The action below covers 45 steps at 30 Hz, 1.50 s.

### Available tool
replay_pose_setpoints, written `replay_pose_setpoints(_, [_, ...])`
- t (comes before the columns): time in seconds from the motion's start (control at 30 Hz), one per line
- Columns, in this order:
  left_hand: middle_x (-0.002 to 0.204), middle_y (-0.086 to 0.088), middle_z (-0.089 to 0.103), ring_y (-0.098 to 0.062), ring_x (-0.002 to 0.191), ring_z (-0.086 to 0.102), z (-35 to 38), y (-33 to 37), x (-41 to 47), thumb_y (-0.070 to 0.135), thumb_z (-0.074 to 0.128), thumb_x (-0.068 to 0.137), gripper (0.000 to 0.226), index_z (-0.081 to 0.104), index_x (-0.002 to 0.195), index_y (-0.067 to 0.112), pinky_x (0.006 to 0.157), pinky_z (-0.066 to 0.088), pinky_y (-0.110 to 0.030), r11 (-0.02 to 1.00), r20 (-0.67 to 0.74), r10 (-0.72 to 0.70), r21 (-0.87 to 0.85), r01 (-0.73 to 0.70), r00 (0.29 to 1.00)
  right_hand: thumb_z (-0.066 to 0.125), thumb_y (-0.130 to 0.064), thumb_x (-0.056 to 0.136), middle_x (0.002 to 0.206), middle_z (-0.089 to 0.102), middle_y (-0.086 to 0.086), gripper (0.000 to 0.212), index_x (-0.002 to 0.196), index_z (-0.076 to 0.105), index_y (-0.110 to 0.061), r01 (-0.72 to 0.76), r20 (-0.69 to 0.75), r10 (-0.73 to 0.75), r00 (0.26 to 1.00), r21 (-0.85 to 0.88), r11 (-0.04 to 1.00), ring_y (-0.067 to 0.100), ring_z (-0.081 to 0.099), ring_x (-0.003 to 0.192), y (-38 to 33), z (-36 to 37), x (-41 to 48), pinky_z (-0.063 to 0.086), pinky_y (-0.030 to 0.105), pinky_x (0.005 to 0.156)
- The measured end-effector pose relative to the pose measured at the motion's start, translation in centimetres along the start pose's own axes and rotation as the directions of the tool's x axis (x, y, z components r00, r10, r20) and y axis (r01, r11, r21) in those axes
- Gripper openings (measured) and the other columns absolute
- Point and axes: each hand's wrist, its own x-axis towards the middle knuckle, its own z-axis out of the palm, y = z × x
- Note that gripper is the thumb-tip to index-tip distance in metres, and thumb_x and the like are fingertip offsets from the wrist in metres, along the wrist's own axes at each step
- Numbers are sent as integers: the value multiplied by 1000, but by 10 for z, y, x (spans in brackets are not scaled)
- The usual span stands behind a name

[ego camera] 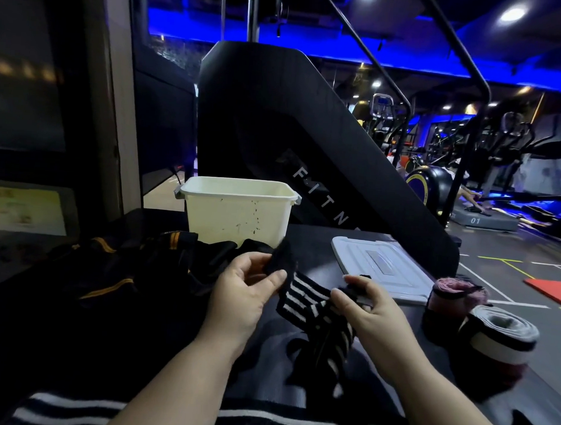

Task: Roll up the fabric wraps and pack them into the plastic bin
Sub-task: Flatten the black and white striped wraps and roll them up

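A black wrap with white stripes (304, 295) stretches between my hands, and its loose tail hangs down toward me. My left hand (242, 292) pinches the wrap's dark end between thumb and fingers. My right hand (366, 307) pinches the other part of the same wrap. The cream plastic bin (237, 210) stands open behind my hands on the dark surface. A heap of black wraps with yellow stripes (132, 267) lies to the left. Two rolled wraps sit at the right: a pink and black one (447, 298) and a white and black one (500, 339).
The bin's white lid (383, 268) lies flat to the right of the bin. A large black gym machine (292, 132) rises right behind the bin. Exercise machines and a red mat (555, 293) fill the floor at the far right.
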Motion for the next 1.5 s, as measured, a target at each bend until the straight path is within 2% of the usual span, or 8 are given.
replay_pose_setpoints(0.17, [76,6,74,-3,73,68,12,-4,-10,-3,74,79,20,71,86,16,68,51,-14,989,178,25,141,-50,984,76,-29,81,105,70,3,24,103,68,-30,44,96,-56,994,130,991,9,66,80,-8,8,-7,53,27,77])
replay_pose_setpoints(0.27, [78,0,75,-8,73,70,13,-6,-9,-3,74,79,16,73,86,12,68,52,-16,991,204,11,132,-39,979,79,-44,74,127,54,-2,42,113,63,-48,96,58,-100,993,67,993,14,65,98,-8,4,-6,53,30,90])
replay_pose_setpoints(0.4, [80,-1,76,-9,75,71,14,-6,-9,-4,73,79,18,74,84,13,68,52,-15,989,250,12,140,-48,968,74,-18,85,135,41,-20,54,122,56,-52,234,129,-232,964,-2,972,6,54,116,-14,-1,-10,47,27,99])
replay_pose_setpoints(0.83, [105,15,56,5,94,53,14,-13,-17,39,86,67,39,57,92,32,71,38,-2,779,291,-74,615,-127,954,73,-17,85,67,68,-4,17,74,66,-28,191,-116,-188,975,14,981,14,62,67,-12,0,-5,52,42,71])
replay_pose_setpoints(1.07, [68,6,62,-1,51,55,19,-8,-15,21,74,84,10,66,86,16,53,43,-11,936,212,-79,351,-1,974,70,-32,87,63,61,-4,17,76,61,-24,221,-175,-208,962,60,973,21,58,62,-16,-2,-7,49,46,66])
replay_pose_setpoints(1.2, [103,4,66,-13,84,68,18,-13,-15,39,77,80,29,58,99,29,76,55,-26,935,150,-57,356,-1,987,67,-27,91,59,54,-3,18,76,59,-19,199,-200,-182,963,68,978,12,50,57,-15,-1,-7,44,37,61])
replay_pose_setpoints(1.33, [113,6,49,-6,88,54,21,-6,-23,48,78,73,51,45,105,27,72,42,-14,843,127,-95,538,12,987,65,-58,75,73,60,21,39,82,58,-20,127,-246,-90,965,139,982,39,58,70,-13,1,-5,52,55,75])
replay_pose_setpoints(1.5, [125,18,34,-5,118,42,25,-7,-31,64,78,64,88,31,131,32,95,41,-23,657,267,-249,753,-41,931,63,-62,69,70,56,9,46,79,54,-18,67,-226,-16,974,222,973,29,54,69,-5,0,0,50,59,77])
